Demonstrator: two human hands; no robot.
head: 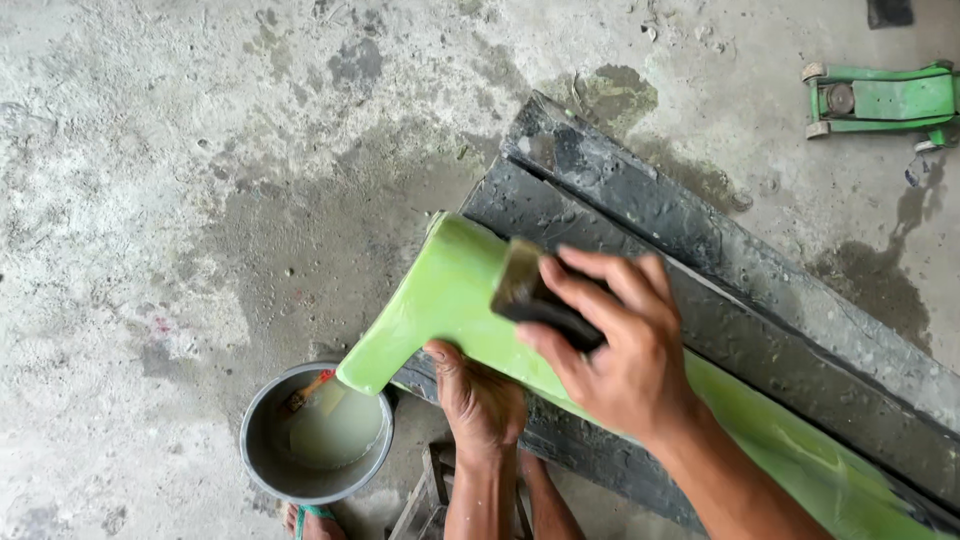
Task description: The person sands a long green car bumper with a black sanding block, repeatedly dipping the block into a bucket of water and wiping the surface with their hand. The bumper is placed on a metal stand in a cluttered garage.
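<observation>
Right hand [620,350] clamps a dark sanding block [535,298] against the green panel [450,300], which lies on black planks [720,260]. Left hand [480,395] grips the panel's lower edge, just above the grey bucket [262,462].

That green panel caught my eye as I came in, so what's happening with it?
A person is working on a wet, light green panel that rests on dark planks over the concrete floor. The right hand presses a dark sanding block against its upper face, while the left hand grips the lower edge. A grey bowl of cloudy water stands beside it, and a green floor jack lies further off.
</observation>
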